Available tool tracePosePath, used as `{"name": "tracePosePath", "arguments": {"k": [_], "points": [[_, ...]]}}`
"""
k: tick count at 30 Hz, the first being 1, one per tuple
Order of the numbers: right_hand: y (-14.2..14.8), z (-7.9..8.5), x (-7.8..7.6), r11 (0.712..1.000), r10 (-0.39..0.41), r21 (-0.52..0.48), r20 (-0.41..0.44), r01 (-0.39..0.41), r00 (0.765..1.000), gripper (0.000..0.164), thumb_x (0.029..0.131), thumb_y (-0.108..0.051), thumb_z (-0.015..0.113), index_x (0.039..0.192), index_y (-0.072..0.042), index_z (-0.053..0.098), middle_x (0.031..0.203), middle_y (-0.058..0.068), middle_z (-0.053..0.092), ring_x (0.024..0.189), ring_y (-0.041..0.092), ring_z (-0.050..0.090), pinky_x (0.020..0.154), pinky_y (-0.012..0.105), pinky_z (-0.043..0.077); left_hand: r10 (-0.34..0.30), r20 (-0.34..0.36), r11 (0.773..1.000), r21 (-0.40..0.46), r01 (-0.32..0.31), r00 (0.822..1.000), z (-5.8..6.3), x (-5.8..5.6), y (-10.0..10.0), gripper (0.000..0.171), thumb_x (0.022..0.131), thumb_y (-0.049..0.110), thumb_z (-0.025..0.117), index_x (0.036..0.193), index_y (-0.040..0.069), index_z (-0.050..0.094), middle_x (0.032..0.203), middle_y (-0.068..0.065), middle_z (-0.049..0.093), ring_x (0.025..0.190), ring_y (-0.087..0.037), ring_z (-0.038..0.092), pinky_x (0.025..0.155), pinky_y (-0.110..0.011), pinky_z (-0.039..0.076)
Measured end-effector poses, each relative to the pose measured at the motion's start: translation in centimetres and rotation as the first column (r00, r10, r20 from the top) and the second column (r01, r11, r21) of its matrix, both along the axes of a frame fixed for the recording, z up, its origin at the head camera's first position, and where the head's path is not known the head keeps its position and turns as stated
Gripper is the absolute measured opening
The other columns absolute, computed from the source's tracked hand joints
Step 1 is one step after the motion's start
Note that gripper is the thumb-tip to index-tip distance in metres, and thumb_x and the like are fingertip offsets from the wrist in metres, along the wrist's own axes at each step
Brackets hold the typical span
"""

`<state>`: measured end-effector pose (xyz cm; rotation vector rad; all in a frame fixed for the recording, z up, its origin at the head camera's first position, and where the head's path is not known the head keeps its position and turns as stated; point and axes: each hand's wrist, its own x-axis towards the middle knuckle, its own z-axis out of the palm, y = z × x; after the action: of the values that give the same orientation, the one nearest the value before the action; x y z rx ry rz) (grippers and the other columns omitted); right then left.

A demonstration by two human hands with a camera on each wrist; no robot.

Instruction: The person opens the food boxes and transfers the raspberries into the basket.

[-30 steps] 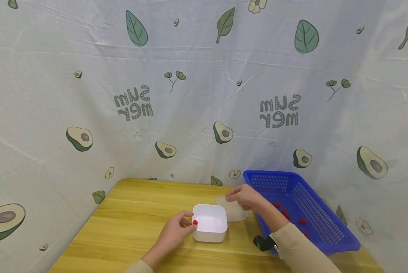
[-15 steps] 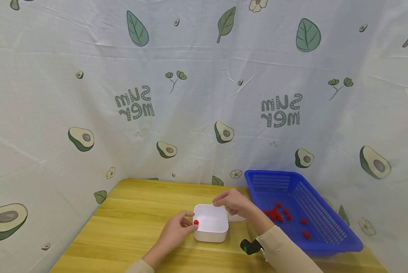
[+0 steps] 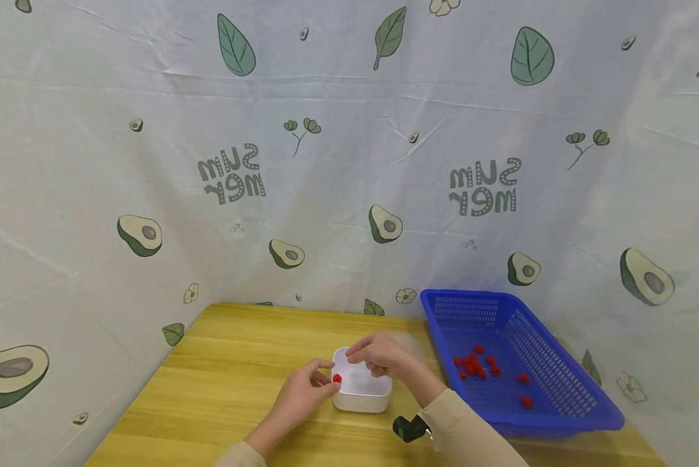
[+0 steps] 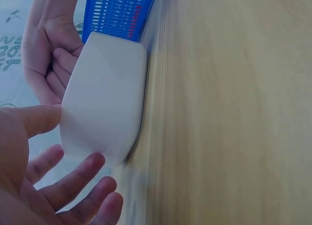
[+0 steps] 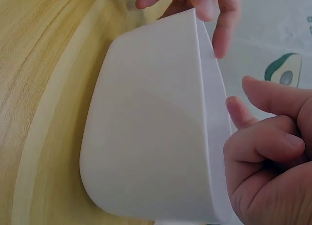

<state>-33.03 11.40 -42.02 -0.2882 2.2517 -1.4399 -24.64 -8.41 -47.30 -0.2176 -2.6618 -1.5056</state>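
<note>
A white, square, open-topped box (image 3: 361, 401) stands on the wooden table. A small red, berry-like thing (image 3: 337, 378) lies inside at its left wall. My left hand (image 3: 300, 389) touches that side of the box, thumb and relaxed fingers spread along the wall; the left wrist view shows those fingers (image 4: 78, 178) lying against the outer wall. My right hand (image 3: 381, 355) reaches in over the box's far right part. In the right wrist view the index finger of this hand (image 5: 273, 137) points out past the rim, other fingers are curled, and nothing shows between the visible fingertips.
A blue slotted basket (image 3: 559, 415) stands at the right with several small red things (image 3: 474, 366) in it. Behind my right wrist a pale flat lid (image 3: 409, 340) is partly visible. A black device (image 3: 409, 429) sits at my right wrist. Printed cloth (image 3: 326, 194) hangs behind the table.
My right hand has moved left from over the pale lid to over the inside of the white box. My left hand has stayed at the box's left side.
</note>
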Motion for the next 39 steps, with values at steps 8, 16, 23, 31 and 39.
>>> {"name": "tracePosePath", "arguments": {"k": [8,16,23,31,39], "points": [[-1.0,-0.9,0.0,1.0,-0.004,0.031,-0.007,0.004,1.0,0.018,0.088,-0.012,0.075,0.103,-0.003,0.075,0.055,-0.006,0.032,0.046,0.008,0.027,0.046,0.021,0.026,0.001,-0.015,1.0,-0.003,-0.001,1.0,0.0,0.1,0.0,0.041,0.088,0.033,0.077,0.124,0.017,0.066,0.092,0.004,0.07,0.086,-0.016,0.061,0.072,-0.036,0.049],[-1.6,-2.0,-0.1,0.998,-0.025,0.06,-0.002,0.025,1.0,0.015,0.087,-0.013,0.076,0.1,-0.006,0.076,0.055,-0.005,0.036,0.044,0.009,0.028,0.045,0.022,0.026,-0.006,-0.014,1.0,0.003,0.006,1.0,-0.1,0.1,-0.1,0.04,0.089,0.034,0.076,0.124,0.017,0.067,0.093,0.003,0.071,0.087,-0.016,0.061,0.071,-0.035,0.049],[-2.3,-2.8,0.3,0.995,-0.042,0.087,-0.024,0.044,0.999,0.016,0.084,-0.011,0.077,0.099,-0.006,0.076,0.058,-0.004,0.04,0.045,0.01,0.029,0.045,0.021,0.026,-0.008,-0.026,1.0,0.009,0.009,1.0,-0.2,0.1,-0.1,0.039,0.089,0.031,0.075,0.124,0.016,0.066,0.092,0.003,0.071,0.086,-0.016,0.061,0.071,-0.034,0.049],[-2.8,-3.6,0.8,0.994,-0.048,0.1,-0.059,0.054,0.997,0.012,0.081,-0.005,0.075,0.093,-0.006,0.076,0.061,-0.003,0.05,0.043,0.007,0.029,0.042,0.02,0.026,-0.009,-0.038,1.0,-0.002,0.009,0.999,-0.2,-0.1,0.0,0.04,0.089,0.031,0.076,0.125,0.014,0.067,0.092,0.003,0.071,0.084,-0.014,0.062,0.07,-0.032,0.048],[-2.9,-3.8,0.7,0.995,-0.042,0.089,-0.037,0.045,0.998,0.01,0.083,-0.002,0.072,0.092,-0.004,0.076,0.066,-0.001,0.054,0.045,0.008,0.03,0.043,0.021,0.025,-0.004,-0.027,1.0,0.001,0.004,1.0,0.0,0.0,-0.1,0.041,0.09,0.031,0.076,0.126,0.014,0.066,0.092,0.003,0.071,0.085,-0.015,0.062,0.072,-0.036,0.049]]}}
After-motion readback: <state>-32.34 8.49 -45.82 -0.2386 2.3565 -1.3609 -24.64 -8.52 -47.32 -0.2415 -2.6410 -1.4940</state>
